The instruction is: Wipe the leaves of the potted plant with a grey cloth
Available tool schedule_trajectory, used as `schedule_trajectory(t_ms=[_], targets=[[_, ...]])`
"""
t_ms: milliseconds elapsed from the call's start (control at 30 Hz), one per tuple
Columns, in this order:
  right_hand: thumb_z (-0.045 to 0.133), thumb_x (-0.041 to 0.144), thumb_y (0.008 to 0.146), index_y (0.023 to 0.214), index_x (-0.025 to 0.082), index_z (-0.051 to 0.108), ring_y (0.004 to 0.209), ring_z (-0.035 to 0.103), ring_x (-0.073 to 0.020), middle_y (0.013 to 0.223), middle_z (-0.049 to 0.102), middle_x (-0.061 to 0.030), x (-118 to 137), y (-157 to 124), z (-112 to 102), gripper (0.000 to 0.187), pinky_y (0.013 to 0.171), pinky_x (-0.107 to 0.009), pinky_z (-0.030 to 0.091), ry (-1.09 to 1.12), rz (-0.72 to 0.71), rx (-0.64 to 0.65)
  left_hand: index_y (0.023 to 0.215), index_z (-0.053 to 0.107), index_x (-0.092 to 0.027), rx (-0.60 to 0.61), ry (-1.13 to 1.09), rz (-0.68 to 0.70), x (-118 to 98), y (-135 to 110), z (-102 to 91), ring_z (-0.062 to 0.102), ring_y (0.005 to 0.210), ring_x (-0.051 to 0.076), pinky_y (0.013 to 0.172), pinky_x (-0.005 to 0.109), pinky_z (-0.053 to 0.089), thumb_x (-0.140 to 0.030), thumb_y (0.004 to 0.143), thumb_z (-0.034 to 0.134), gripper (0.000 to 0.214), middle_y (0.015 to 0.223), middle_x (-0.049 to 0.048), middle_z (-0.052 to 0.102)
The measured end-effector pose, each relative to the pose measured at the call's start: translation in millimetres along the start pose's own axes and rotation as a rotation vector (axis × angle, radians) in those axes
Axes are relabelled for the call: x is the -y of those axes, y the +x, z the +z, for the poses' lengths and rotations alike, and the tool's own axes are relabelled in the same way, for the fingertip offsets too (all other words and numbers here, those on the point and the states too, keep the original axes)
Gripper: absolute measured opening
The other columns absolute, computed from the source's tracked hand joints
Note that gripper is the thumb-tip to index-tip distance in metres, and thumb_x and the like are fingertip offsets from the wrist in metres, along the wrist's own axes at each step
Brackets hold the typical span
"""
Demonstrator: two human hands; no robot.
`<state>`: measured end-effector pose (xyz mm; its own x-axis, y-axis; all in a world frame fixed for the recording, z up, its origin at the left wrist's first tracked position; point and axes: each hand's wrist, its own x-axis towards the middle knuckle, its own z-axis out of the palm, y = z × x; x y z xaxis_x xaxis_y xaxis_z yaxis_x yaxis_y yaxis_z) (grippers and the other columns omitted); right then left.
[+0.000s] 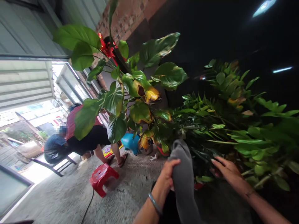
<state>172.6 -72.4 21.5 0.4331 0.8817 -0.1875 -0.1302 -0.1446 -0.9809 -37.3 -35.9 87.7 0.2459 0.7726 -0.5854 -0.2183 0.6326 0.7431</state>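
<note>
My left hand (168, 175) is closed on a grey cloth (184, 177) that hangs down in front of me; a bangle sits on that wrist. My right hand (226, 170) reaches in among the dark green leaves of a low bushy plant (235, 130), with its fingers curled round a stem or leaf that I cannot make out. Just left of this plant stands a tall plant (130, 90) with big broad leaves, some yellowed and brown.
A red plastic stool (102, 178) stands on the concrete floor to the left, with a cable trailing past it. Behind it two people bend over near a doorway. A blue pot (130, 142) sits at the tall plant's base. A brick wall rises behind.
</note>
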Motion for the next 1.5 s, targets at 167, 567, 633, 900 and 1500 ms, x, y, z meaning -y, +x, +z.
schedule_trajectory(t_ms=[167, 567, 633, 900, 1500], targets=[[0.057, 0.045, 0.053, 0.069, 0.024, 0.058, 0.038, 0.054, -0.0202, 0.041, 0.057, 0.0012, 4.5, -2.9, -3.5, 0.026, 0.039, -0.031, 0.044, -0.009, 0.032, -0.011, 0.076, 0.065, -0.018, 0.122, 0.025, 0.096, 3.9, -28.2, -20.3, 0.062, 0.064, 0.021, 0.071, 0.035, 0.046, -0.011, 0.046, 0.065, 0.031, 0.062, 0.0013, 0.065], [0.060, 0.046, 0.048, 0.064, 0.024, 0.058, 0.041, 0.054, -0.0186, 0.042, 0.055, 0.0028, 9.2, -7.3, 1.2, 0.028, 0.039, -0.030, 0.043, 0.006, -0.010, 0.023, 0.069, 0.070, -0.013, 0.129, 0.155, 0.128, 21.1, -4.5, -7.8, 0.060, 0.055, 0.020, 0.060, 0.032, 0.047, -0.015, 0.045, 0.067, 0.025, 0.059, 0.0044, 0.068], [0.061, 0.046, 0.049, 0.063, 0.023, 0.059, 0.040, 0.053, -0.0178, 0.042, 0.055, 0.0027, 9.0, -6.8, -1.9, 0.027, 0.039, -0.030, 0.043, 0.000, -0.010, 0.029, 0.075, 0.071, -0.013, 0.228, 0.130, 0.142, 17.8, -14.9, -17.9, 0.062, 0.058, 0.021, 0.060, 0.033, 0.047, -0.013, 0.043, 0.067, 0.033, 0.063, 0.0050, 0.070], [0.060, 0.048, 0.052, 0.066, 0.024, 0.057, 0.038, 0.053, -0.0173, 0.043, 0.058, 0.0017, 4.3, -6.5, 4.5, 0.029, 0.040, -0.029, 0.042, 0.001, -0.013, 0.028, 0.071, 0.065, -0.016, -0.056, -0.160, 0.381, -57.7, -15.4, 10.3, 0.061, 0.055, 0.016, 0.062, 0.029, 0.050, -0.022, 0.054, 0.068, 0.019, 0.060, 0.0008, 0.068], [0.057, 0.046, 0.052, 0.069, 0.023, 0.055, 0.037, 0.052, -0.0165, 0.042, 0.058, 0.0015, 0.7, -1.8, 3.1, 0.029, 0.040, -0.028, 0.042, 0.025, 0.024, 0.040, 0.067, 0.067, -0.015, 0.098, 0.142, 0.330, -30.0, -7.1, 28.0, 0.056, 0.053, 0.016, 0.058, 0.029, 0.045, -0.022, 0.037, 0.074, 0.031, 0.056, -0.0003, 0.065]])
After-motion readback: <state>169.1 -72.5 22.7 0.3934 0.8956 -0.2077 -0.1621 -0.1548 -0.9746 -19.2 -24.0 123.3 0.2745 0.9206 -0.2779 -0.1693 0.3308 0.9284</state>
